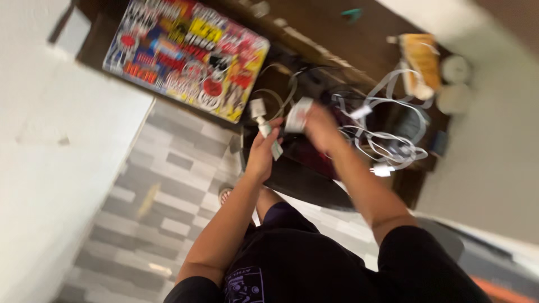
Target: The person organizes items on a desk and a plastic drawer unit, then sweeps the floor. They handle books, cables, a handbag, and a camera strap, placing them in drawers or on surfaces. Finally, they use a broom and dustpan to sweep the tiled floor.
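Between our two hands, above the dark counter, we held small white charger parts. Our left hand had its grip pressed around a small white plug, with a pale tag hanging just below the fingers; we think the plug stood upright in the grip so that its end was free to meet the other piece. Our right hand pinched a white adapter block, just beside the left grip and near touching it, though motion blur hid the exact contact. Beyond the right grip lay a tangle of white cables, and one thin cable curved up from the plug. Far from the left grip, a laptop covered in stickers rested on the counter. Under both arms was the grey tiled floor.
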